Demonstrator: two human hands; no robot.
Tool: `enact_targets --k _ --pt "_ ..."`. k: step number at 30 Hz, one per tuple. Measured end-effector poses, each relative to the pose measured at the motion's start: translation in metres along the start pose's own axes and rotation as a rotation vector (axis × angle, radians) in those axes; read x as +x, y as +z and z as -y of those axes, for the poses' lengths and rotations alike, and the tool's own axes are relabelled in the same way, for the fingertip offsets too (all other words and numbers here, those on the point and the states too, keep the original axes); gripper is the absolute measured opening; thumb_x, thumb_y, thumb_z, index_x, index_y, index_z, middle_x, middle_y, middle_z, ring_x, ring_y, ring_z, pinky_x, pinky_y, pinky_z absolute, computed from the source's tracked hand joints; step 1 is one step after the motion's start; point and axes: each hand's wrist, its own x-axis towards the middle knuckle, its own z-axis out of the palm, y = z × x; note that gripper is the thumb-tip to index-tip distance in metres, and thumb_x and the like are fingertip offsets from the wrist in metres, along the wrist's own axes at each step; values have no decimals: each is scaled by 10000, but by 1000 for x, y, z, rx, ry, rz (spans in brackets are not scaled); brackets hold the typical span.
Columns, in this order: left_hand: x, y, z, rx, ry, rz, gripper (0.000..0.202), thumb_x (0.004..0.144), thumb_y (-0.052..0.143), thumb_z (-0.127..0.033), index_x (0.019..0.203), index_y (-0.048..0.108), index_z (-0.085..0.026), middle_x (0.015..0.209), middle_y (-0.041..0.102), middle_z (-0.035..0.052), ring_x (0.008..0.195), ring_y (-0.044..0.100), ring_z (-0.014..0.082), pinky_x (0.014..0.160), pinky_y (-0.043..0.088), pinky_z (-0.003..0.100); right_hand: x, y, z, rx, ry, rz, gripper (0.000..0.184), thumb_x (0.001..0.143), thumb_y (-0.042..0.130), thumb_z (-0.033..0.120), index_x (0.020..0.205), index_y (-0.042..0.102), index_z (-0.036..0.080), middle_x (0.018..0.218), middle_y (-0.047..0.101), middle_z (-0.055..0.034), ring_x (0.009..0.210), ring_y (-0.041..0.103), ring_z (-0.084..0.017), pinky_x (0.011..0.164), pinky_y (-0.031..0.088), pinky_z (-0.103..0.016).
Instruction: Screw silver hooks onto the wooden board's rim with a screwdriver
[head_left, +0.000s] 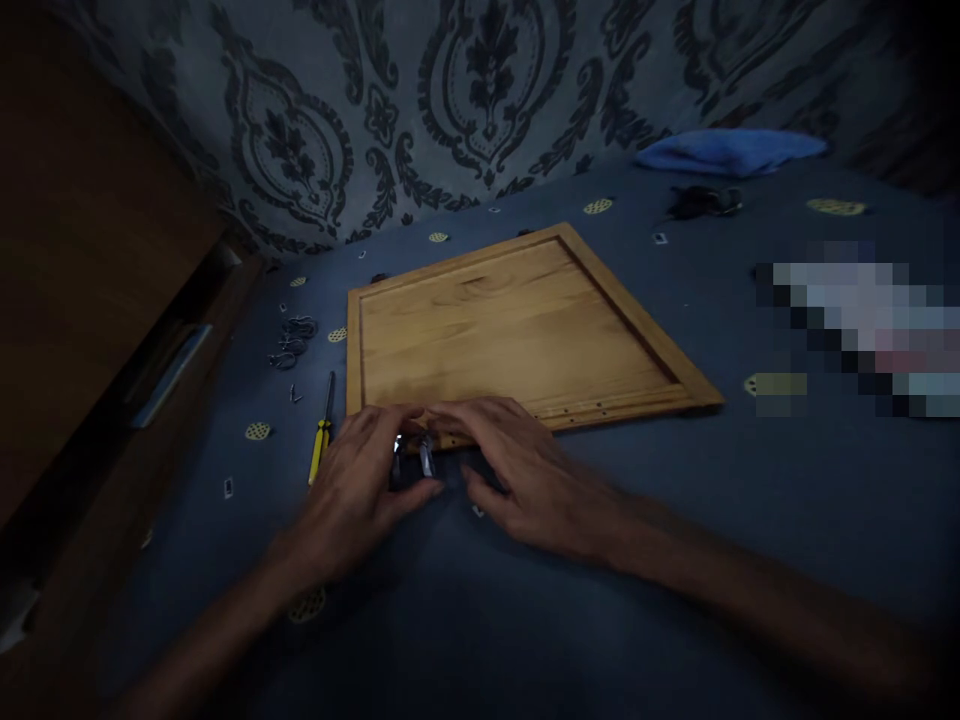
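Left hand curls about shiny silver metal, its grip impossible to tell; beside it is the right hand, thumb and fingers parted. Both meet at the near edge of a grained, honey-brown framed wooden panel with small dark holes, lying on blue cloth near a yellow-handled screwdriver.

The picture is dim, its corners sinking almost to black. The pale wooden panel is the brightest broad area; where the light comes from cannot be told. A small metal piece glints between the hands, with soft shadow beneath them. The forearms blur toward the edges, and coarse pixelation covers a patch at right.
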Motion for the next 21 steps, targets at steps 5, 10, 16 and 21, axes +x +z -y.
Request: enact_targets --k 5,10,16,21 --pt "1 0 -2 -62 -55 10 644 792 831 -207 1316 462 -272 1165 677 45 1120 631 266 932 518 430 0 -1 0 1 2 15 615 816 504 81 1424 463 164 1265 641 -158 1193 563 -307 1022 475 -555" --pt "3 -2 -3 -76 -68 21 593 805 812 -193 1290 479 -266 1165 676 43 1133 628 262 934 515 423 1 -1 -1 5 5 26 580 807 506 72 1378 509 177 1242 649 -139 1175 567 -293 1011 478 -531" --pt "0 -3 -1 -46 -13 34 450 842 795 -333 1208 549 -244 1118 666 48 1068 614 264 890 518 413 -1 3 -6 -11 -59 -19 500 811 498 61 1292 579 171 1207 676 -142 1150 584 -299 984 488 -550" --pt "-8 -6 2 -25 39 1 415 899 726 -424 1225 545 -242 1192 653 76 1143 574 286 970 490 470 -1 3 -7 -21 -95 -28 463 820 489 50 1242 599 203 1219 691 -127 1184 598 -294 1002 484 -565"
